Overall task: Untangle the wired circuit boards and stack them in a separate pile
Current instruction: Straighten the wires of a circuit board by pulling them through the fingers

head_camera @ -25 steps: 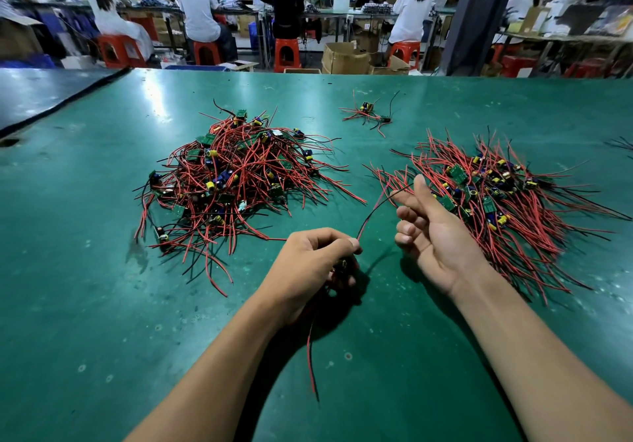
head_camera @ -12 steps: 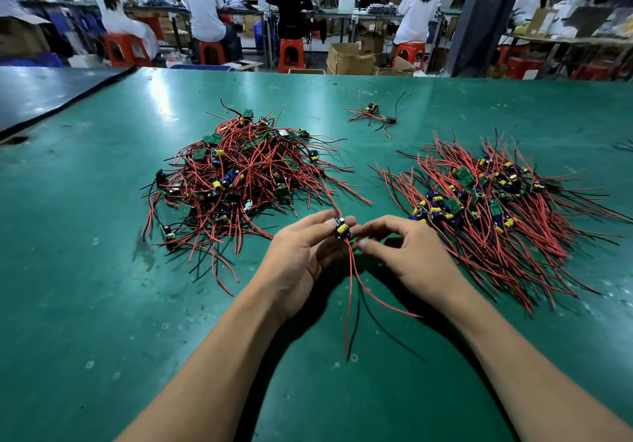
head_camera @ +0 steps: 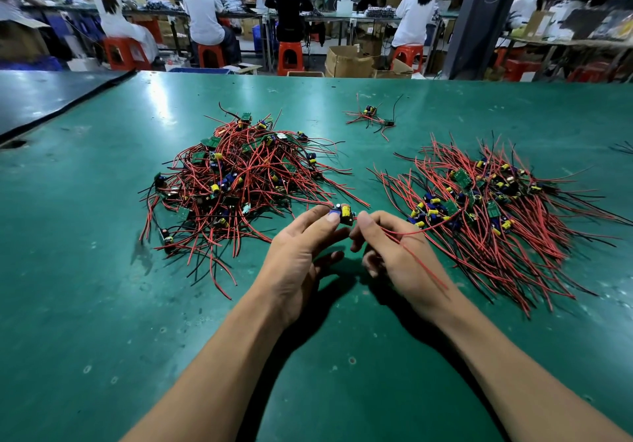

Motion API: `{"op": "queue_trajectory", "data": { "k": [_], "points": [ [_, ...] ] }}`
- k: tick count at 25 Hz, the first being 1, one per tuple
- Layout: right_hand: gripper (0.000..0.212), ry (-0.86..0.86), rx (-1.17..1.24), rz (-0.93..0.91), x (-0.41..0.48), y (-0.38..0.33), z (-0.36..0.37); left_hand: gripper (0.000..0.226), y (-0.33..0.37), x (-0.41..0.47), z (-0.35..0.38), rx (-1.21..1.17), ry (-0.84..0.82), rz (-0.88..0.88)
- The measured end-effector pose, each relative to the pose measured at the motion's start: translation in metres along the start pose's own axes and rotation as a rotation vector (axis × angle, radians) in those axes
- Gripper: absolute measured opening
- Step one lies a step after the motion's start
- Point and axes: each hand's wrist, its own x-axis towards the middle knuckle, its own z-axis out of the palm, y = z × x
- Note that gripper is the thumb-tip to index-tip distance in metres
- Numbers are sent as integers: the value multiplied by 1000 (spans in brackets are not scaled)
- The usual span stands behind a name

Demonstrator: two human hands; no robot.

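Observation:
A small circuit board [head_camera: 342,214] with a yellow capacitor and a blue part is held between both hands above the green table [head_camera: 102,304]. My left hand [head_camera: 301,253] pinches its left side with the fingertips. My right hand [head_camera: 394,253] pinches its right end, and the board's red wires [head_camera: 421,263] trail over that hand toward the right. A tangled heap of wired boards [head_camera: 236,181] lies to the left. A flatter, combed pile of wired boards [head_camera: 486,208] lies to the right.
A few loose wired boards [head_camera: 371,118] lie farther back in the middle. A darker table [head_camera: 41,99] adjoins at the far left. Beyond the table's far edge, people sit on red stools at benches, with cardboard boxes on the floor.
The hands came together and now pinch one board between them. Its wires hung down below the hands half a second ago; now they sweep to the right across my right hand.

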Motion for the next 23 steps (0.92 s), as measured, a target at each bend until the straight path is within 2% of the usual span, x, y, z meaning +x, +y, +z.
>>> {"op": "queue_trajectory", "data": {
  "k": [2, 4, 6, 8, 10, 12, 13, 15, 17, 19, 21, 23],
  "points": [
    [31, 13, 196, 136, 3, -5, 2, 31, 0, -1, 1, 21, -12, 13],
    [28, -1, 391, 241, 4, -9, -1, 37, 0, -1, 2, 33, -39, 36],
    [26, -72, 573, 315, 5, -12, -8, 36, 1, -1, 2, 0, -79, 34],
    [26, -185, 661, 354, 4, -16, -13, 25, 2, -2, 3, -56, -100, -25],
    [26, -247, 652, 407, 3, -18, -16, 19, 5, -5, 5, -42, -159, -116],
    [24, -269, 626, 466, 2, -19, -18, 35, 6, -8, 6, 29, -250, -183],
    [25, -273, 604, 482, 2, -18, -18, 39, 6, -9, 6, 64, -280, -196],
    [28, -246, 550, 496, 2, -16, -18, 33, 4, -11, 6, 65, -306, -184],
    [27, -187, 499, 488, 1, -15, -18, 22, 2, -11, 5, 28, -301, -157],
    [15, -185, 452, 449, 1, -14, -16, 12, 0, -10, 4, 7, -277, -145],
    [13, -173, 390, 432, 2, -13, -15, 13, 0, -9, 4, 10, -238, -141],
    [15, -140, 319, 437, 5, -11, -18, 23, -1, -8, 4, 45, -219, -136]
  ]
}}
